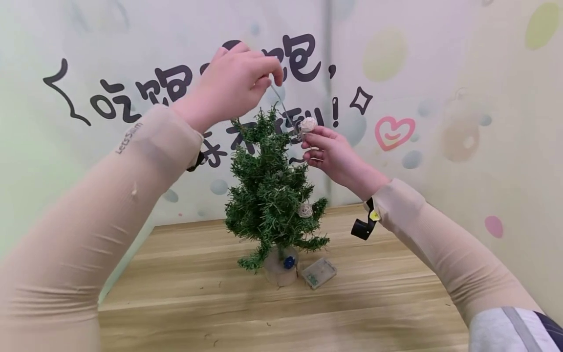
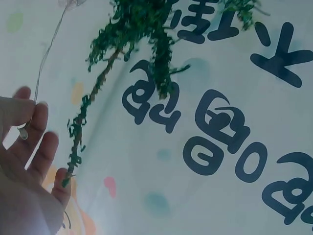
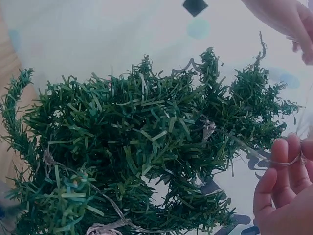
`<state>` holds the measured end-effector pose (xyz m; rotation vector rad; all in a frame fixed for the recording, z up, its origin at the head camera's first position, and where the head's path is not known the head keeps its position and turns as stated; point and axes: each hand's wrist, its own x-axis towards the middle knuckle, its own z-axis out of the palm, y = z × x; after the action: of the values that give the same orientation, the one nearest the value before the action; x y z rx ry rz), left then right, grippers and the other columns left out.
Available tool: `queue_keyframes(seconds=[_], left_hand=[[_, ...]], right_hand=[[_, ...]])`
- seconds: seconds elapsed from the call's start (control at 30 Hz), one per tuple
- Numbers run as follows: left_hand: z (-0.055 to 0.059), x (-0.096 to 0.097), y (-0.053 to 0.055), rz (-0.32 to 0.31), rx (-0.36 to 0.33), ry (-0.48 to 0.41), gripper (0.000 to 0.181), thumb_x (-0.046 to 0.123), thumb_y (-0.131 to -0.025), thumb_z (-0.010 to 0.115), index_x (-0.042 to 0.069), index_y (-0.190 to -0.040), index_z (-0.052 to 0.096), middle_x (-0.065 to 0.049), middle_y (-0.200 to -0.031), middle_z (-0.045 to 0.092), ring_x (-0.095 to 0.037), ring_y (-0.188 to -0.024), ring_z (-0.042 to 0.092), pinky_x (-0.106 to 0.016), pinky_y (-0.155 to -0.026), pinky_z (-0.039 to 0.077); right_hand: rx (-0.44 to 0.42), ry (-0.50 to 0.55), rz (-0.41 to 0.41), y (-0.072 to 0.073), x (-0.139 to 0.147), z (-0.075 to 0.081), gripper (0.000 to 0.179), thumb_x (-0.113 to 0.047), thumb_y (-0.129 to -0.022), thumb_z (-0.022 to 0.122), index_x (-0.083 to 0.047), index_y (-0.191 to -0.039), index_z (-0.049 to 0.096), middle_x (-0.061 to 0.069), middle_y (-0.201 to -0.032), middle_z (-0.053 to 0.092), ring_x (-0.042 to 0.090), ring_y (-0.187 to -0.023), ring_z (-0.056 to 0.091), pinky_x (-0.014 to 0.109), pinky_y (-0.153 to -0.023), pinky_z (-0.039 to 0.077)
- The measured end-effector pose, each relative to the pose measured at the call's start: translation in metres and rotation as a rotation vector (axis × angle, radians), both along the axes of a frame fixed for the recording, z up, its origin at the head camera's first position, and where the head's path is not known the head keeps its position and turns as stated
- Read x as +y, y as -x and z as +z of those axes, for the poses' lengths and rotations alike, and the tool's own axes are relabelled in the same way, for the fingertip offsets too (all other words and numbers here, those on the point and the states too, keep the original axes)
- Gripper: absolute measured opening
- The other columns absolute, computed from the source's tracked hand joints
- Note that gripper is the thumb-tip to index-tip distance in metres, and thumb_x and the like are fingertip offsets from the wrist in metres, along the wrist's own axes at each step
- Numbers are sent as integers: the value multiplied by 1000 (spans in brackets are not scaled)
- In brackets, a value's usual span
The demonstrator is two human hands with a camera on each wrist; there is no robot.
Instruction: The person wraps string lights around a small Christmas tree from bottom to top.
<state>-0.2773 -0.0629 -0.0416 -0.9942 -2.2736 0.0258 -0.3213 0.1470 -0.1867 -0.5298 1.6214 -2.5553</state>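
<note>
A small artificial Christmas tree (image 1: 272,190) stands upright. Above its top, my left hand (image 1: 239,80) pinches the end of a thin string-light wire (image 1: 282,103) between thumb and fingers. A small clear bulb (image 2: 23,132) shows at the fingertips in the left wrist view. The wire slants down to my right hand (image 1: 336,156), which grips it beside the upper right branches, at a white woven ball (image 1: 309,124). In the right wrist view, the wire (image 3: 239,142) runs from the branches across the right fingers. Another woven ball (image 1: 305,209) hangs on the lower right foliage.
The tree's round base (image 1: 281,276) carries a blue ornament (image 1: 289,262). Next to it, a clear battery box (image 1: 318,273) lies on the wooden table (image 1: 184,293). A printed wall (image 1: 409,58) stands close behind. Green needle bits dot the tabletop.
</note>
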Motion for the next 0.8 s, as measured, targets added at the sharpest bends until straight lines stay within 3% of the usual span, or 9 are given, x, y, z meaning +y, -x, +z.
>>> queue_keyframes(seconds=[0.13,0.27,0.37,0.43,0.57,0.67,0.8], left_hand=[[10,5,10,66,-95,49,37,-1,-95,35,15,-97,69,-2,-104,61,-27,-112,40,-50,-96,23],[18,9,19,117,-137,75,40,1,-92,35,14,-98,72,-2,-113,62,-29,-119,37,-54,-104,18],[23,8,22,165,-172,86,33,19,-99,41,13,-100,73,-2,-117,64,-29,-125,35,-55,-105,17],[27,5,24,219,-223,82,41,40,-101,42,12,-99,73,-3,-117,64,-30,-129,33,-57,-109,12],[31,-3,29,355,-318,71,74,67,-96,22,11,-96,71,-9,-116,62,-34,-137,26,-59,-111,6],[32,-13,33,432,-361,52,83,68,-95,10,13,-106,71,-12,-119,59,-38,-132,34,-60,-111,10],[32,-27,34,474,-440,25,88,68,-94,3,14,-119,68,-16,-134,54,-41,-127,42,-59,-111,10]], right_hand=[[-4,34,-18,2,-2,2,16,-3,-99,51,-14,-109,48,7,-82,58,18,-58,58,27,-61,50],[-10,49,-37,4,-3,4,14,-2,-98,52,-13,-105,44,8,-82,57,19,-56,58,27,-60,50],[-7,50,-51,6,-6,5,10,-3,-98,52,-11,-101,46,8,-84,58,20,-58,60,28,-60,50],[-1,38,-70,8,-9,7,7,-4,-98,52,-10,-101,49,8,-84,59,20,-60,61,28,-61,50],[-12,32,-102,11,-18,12,6,-4,-98,52,-8,-102,51,8,-84,61,19,-61,63,28,-60,48],[-20,22,-118,14,-25,16,7,-4,-98,53,-9,-101,50,7,-82,63,18,-61,64,27,-59,45],[4,-24,-140,20,-31,17,6,-5,-98,54,-11,-99,52,4,-81,64,16,-64,60,27,-59,42]])
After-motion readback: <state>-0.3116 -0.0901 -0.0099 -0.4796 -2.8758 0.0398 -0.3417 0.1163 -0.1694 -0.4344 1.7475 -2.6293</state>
